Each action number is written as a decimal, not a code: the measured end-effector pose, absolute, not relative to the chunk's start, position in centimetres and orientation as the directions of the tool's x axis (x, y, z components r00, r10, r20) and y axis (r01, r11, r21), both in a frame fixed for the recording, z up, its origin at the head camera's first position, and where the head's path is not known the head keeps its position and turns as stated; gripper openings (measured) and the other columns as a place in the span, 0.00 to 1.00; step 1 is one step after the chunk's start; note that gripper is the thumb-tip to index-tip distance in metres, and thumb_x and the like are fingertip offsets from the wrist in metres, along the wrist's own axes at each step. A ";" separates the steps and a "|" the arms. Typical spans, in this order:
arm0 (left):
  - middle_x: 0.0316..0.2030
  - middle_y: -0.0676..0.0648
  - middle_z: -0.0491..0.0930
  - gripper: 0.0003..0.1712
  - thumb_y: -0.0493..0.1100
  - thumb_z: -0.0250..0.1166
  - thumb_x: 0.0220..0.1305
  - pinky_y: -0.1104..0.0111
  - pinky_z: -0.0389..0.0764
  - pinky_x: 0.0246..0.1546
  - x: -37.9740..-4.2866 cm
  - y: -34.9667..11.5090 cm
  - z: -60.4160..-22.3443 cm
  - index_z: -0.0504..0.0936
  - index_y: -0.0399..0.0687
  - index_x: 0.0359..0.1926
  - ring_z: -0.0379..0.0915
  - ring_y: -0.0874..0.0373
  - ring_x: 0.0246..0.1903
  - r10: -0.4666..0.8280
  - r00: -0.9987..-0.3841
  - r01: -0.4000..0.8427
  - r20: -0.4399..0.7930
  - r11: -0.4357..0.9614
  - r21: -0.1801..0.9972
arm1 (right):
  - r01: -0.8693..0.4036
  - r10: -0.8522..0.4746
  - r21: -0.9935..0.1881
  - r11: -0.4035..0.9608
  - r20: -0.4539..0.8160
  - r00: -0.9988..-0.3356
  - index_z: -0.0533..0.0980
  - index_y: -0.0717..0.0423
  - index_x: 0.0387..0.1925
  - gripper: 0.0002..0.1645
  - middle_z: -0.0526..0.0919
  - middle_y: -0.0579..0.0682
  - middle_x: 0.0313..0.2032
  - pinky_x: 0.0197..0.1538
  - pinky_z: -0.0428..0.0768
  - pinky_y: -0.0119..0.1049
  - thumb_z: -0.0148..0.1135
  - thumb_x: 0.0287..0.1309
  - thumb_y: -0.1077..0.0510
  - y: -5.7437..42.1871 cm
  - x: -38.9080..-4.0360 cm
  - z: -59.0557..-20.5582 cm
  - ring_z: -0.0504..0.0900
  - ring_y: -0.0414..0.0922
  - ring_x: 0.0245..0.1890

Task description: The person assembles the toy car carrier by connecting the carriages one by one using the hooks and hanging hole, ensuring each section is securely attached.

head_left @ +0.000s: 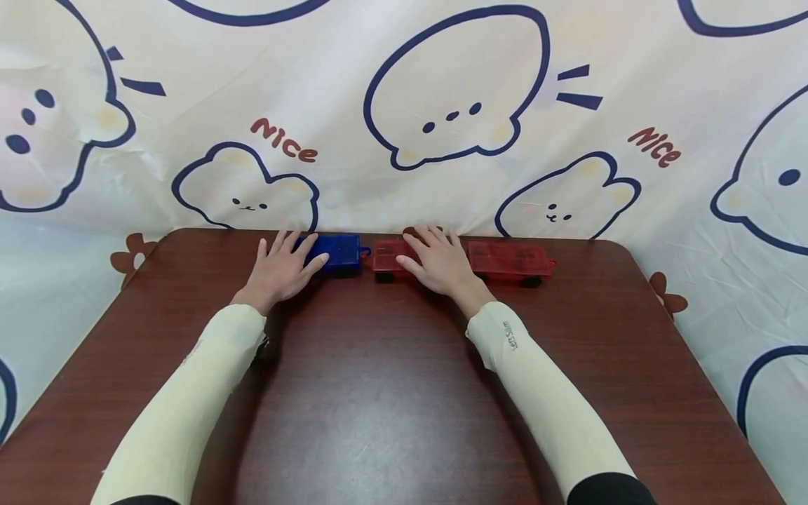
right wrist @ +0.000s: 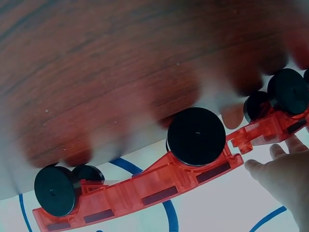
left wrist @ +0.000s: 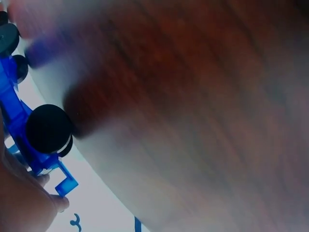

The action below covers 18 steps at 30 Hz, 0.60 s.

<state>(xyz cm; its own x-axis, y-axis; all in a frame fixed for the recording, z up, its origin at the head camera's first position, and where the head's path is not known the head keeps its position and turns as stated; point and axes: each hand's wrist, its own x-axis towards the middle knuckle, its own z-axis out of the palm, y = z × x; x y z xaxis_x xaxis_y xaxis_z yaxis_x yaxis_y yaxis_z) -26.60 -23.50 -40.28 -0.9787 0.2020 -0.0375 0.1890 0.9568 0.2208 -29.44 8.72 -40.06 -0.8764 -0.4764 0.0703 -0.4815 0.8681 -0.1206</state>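
Observation:
A blue toy train car with black wheels stands near the table's far edge. My left hand rests over its left end, fingers spread. The left wrist view shows the car's blue side and a small square coupling loop near the fingers. To its right stands a red toy train car, partly hidden under my spread right hand. A second red car lies to the right of that hand. The right wrist view shows a joint between the two red cars.
The dark brown table stretches toward me from the row of cars. A white cloth with blue cartoon outlines hangs right behind the far edge and along both sides.

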 end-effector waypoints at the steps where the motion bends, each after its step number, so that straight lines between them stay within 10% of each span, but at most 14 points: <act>1: 0.78 0.32 0.46 0.48 0.74 0.35 0.74 0.33 0.30 0.69 -26.6 -23.5 -40.3 0.52 0.46 0.80 0.28 0.35 0.78 0.203 -0.979 0.190 -0.038 0.957 0.219 | -0.480 -0.476 -0.116 0.869 0.065 -0.877 0.59 0.44 0.79 0.42 0.55 0.50 0.78 0.76 0.41 0.60 0.36 0.74 0.28 8.7 -29.5 -40.1 0.48 0.53 0.79; 18: 0.78 0.33 0.44 0.45 0.71 0.33 0.76 0.35 0.28 0.70 -27.5 -23.2 -40.5 0.50 0.49 0.81 0.28 0.34 0.77 0.249 -0.968 0.234 -0.046 0.949 0.212 | -0.472 -0.474 -0.075 0.879 -0.018 -0.880 0.50 0.40 0.81 0.42 0.52 0.49 0.79 0.76 0.38 0.58 0.27 0.75 0.28 8.5 -29.9 -41.1 0.45 0.50 0.79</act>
